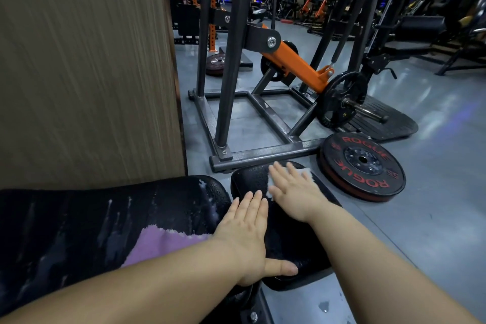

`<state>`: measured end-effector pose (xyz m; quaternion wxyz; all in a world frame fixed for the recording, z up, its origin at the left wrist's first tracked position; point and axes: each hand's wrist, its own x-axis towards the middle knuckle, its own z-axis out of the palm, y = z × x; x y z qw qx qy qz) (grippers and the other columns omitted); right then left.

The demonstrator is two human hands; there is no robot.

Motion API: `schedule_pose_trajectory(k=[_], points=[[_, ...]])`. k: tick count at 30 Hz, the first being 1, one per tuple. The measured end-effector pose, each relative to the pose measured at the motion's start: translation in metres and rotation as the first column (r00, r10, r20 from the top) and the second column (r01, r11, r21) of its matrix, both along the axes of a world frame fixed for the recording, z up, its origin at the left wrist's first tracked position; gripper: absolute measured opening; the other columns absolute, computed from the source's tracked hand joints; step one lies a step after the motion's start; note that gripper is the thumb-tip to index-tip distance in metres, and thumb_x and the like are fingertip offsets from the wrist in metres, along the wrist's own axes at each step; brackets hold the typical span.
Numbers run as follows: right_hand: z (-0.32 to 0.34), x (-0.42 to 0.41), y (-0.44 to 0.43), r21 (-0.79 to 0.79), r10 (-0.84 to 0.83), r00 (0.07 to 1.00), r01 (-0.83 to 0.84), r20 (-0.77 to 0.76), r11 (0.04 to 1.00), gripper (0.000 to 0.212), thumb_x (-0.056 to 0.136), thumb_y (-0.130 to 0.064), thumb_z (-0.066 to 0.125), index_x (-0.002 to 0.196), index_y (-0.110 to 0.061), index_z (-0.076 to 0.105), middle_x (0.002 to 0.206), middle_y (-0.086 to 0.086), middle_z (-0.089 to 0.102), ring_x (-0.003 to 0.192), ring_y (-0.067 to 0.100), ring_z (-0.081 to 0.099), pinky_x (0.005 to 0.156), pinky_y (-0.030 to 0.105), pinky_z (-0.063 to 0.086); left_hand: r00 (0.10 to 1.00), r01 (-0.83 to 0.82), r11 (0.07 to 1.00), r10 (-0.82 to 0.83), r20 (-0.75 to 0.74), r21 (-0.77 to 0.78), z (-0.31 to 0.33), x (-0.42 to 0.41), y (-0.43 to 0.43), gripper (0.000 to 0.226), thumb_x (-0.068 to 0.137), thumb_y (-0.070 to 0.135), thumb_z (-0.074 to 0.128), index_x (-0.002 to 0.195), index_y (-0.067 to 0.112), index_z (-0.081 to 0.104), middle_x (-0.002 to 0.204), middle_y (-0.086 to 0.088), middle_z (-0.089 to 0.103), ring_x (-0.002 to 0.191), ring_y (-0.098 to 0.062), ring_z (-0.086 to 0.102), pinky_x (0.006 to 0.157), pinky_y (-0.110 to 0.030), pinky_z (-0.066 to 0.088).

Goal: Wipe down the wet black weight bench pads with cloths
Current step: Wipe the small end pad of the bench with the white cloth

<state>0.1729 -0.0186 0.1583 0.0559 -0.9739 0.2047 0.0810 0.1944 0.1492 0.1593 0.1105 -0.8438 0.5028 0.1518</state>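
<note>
We see two arms, both bare from the lower edge of the picture to the fingertips. The left forearm (131, 289) and the right forearm (381, 265) look thick and smooth, and the wide lens makes them broaden toward the camera. The left hand (247, 239) is broad, with short, rounded fingers and a stubby thumb (281, 268). The right hand (292, 189) has the same plump build, with soft, faintly marked knuckles.
</note>
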Motion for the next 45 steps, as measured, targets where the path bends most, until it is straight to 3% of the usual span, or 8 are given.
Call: schedule_pose_trajectory(k=[4, 11, 17, 23, 28, 35, 45], points=[[0.001, 0.004, -0.005, 0.058, 0.127, 0.991, -0.128, 0.034, 0.99, 0.054, 0.104, -0.039, 0.022, 0.154, -0.028, 0.004, 0.16, -0.014, -0.004, 0.147, 0.011, -0.009, 0.118, 0.037, -0.006, 1.0, 0.001, 1.0, -0.001, -0.019, -0.008, 0.0, 0.002, 0.001, 0.121, 0.075, 0.089, 0.025, 0.146, 0.008, -0.03, 0.152, -0.007, -0.039, 0.14, -0.021, -0.037, 0.119, -0.043, -0.015], [0.002, 0.013, -0.033, 0.002, -0.151, 0.988, 0.151, -0.012, 0.989, 0.055, 0.104, -0.037, 0.018, 0.154, -0.025, 0.001, 0.161, -0.009, -0.005, 0.148, 0.019, -0.008, 0.117, 0.045, 0.002, 1.0, -0.008, 1.0, 0.008, -0.023, 0.002, -0.001, 0.002, -0.001, 0.123, 0.073, 0.091, 0.025, 0.145, 0.009, -0.031, 0.151, -0.006, -0.041, 0.138, -0.021, -0.039, 0.118, -0.045, -0.017], [0.008, 0.039, 0.007, 0.05, 0.083, 0.996, -0.081, -0.04, 0.995, 0.054, 0.104, -0.037, 0.021, 0.154, -0.029, 0.003, 0.161, -0.01, -0.004, 0.148, 0.019, -0.009, 0.117, 0.049, -0.005, 0.999, -0.018, 1.0, 0.017, -0.048, -0.012, 0.001, 0.004, -0.002, 0.123, 0.075, 0.089, 0.03, 0.146, 0.009, -0.029, 0.152, -0.007, -0.039, 0.138, -0.021, -0.04, 0.118, -0.043, -0.017], [0.008, 0.054, 0.01, 0.112, 0.111, 0.994, -0.108, -0.024, 0.988, 0.052, 0.102, -0.042, 0.024, 0.152, -0.035, 0.011, 0.16, -0.015, 0.005, 0.148, 0.014, -0.004, 0.118, 0.045, -0.007, 0.999, -0.004, 0.999, 0.002, -0.038, -0.032, -0.002, 0.005, 0.0, 0.123, 0.074, 0.089, 0.03, 0.147, 0.008, -0.028, 0.154, -0.008, -0.036, 0.14, -0.021, -0.037, 0.119, -0.042, -0.015], [0.007, 0.045, -0.006, 0.099, 0.006, 0.997, -0.013, 0.074, 0.995, 0.05, 0.102, -0.044, 0.021, 0.151, -0.035, 0.021, 0.159, -0.011, 0.016, 0.147, 0.014, 0.005, 0.118, 0.044, -0.002, 1.0, 0.003, 1.0, -0.004, -0.02, -0.02, 0.0, 0.004, -0.001, 0.122, 0.074, 0.09, 0.027, 0.148, 0.008, -0.027, 0.153, -0.009, -0.038, 0.141, -0.021, -0.036, 0.119, -0.042, -0.014], [0.0, 0.02, -0.035, 0.101, -0.208, 0.971, 0.197, 0.117, 0.975, 0.051, 0.1, -0.046, 0.021, 0.149, -0.032, 0.022, 0.157, -0.011, 0.02, 0.143, 0.016, 0.017, 0.114, 0.043, 0.02, 1.0, 0.001, 1.0, -0.001, -0.008, 0.014, 0.001, 0.004, -0.002, 0.123, 0.073, 0.09, 0.026, 0.147, 0.009, -0.028, 0.152, -0.009, -0.038, 0.141, -0.022, -0.034, 0.12, -0.042, -0.012], [-0.009, -0.013, -0.038, 0.187, -0.36, 0.923, 0.333, 0.138, 0.924, 0.058, 0.099, -0.05, 0.023, 0.152, -0.032, 0.011, 0.16, -0.009, 0.01, 0.143, 0.027, 0.02, 0.114, 0.042, 0.022, 1.0, -0.003, 1.0, 0.003, -0.016, 0.01, -0.001, 0.004, -0.003, 0.121, 0.074, 0.09, 0.023, 0.148, 0.01, -0.027, 0.154, -0.008, -0.036, 0.142, -0.022, -0.033, 0.119, -0.044, -0.013]])
